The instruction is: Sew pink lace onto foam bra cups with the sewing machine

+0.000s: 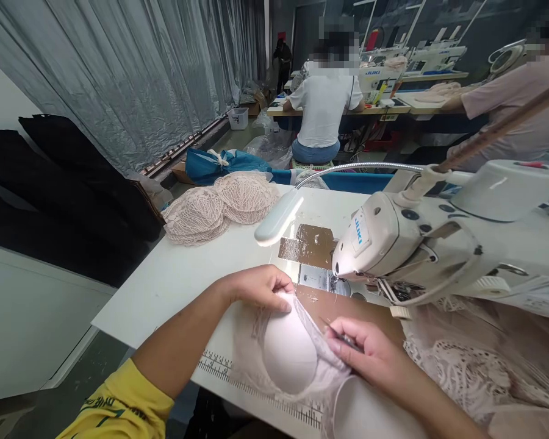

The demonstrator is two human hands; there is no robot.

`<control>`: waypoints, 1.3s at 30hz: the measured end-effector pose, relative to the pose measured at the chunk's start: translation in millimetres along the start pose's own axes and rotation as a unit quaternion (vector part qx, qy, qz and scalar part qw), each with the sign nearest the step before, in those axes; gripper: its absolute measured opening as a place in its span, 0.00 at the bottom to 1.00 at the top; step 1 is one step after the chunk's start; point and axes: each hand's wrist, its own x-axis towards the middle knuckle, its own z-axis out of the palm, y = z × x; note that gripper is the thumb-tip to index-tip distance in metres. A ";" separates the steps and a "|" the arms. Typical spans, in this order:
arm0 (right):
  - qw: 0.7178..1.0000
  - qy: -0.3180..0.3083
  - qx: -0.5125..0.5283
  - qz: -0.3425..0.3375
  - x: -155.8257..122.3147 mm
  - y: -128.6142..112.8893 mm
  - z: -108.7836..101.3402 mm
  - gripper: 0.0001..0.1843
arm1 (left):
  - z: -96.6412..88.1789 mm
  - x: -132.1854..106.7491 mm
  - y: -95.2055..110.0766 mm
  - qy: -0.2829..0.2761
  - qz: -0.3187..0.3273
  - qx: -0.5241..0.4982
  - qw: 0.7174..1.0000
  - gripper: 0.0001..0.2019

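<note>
A pale pink lace bra (290,353) with smooth moulded cups lies at the table's front edge, one cup facing up. My left hand (263,289) pinches the top of this cup between thumb and fingers. At the cup's right side, my right hand (363,347) is closed around a small dark pointed tool (348,341), its tip pointing up and left. The fingers of that hand also touch the lace edge. Part of the second cup (366,411) shows below my right wrist. Just beyond the hands stands a white sewing machine (377,228), its needle area lit.
Stacked lace cups (219,207) lie at the table's far left. A lamp (279,216) on a bendable neck hangs over the table (174,280). Lace fabric (480,360) is heaped at the right. Ahead, a person in white (322,110) sits at another machine; another person (521,110) is at right.
</note>
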 end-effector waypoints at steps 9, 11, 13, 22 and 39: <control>0.992 0.120 0.030 0.007 4.4 -2.4 7.9 0.17 | 32.5 8.8 8.4 0.032 0.074 -0.034 0.996 0.12; 0.994 0.110 0.016 0.010 3.6 -4.1 8.2 0.15 | 39.5 11.1 6.5 0.036 0.075 -0.037 0.996 0.14; 0.992 0.127 0.019 0.014 2.0 -6.2 9.7 0.15 | 42.7 12.1 5.1 0.047 0.063 -0.022 0.997 0.16; 0.984 0.160 0.082 0.000 -2.4 -2.7 9.4 0.26 | 42.0 12.8 6.1 0.028 0.040 -0.077 0.996 0.15; 0.994 0.100 0.010 -0.030 -2.4 -5.0 3.3 0.14 | 49.6 15.4 5.0 0.043 -0.004 -0.143 0.989 0.19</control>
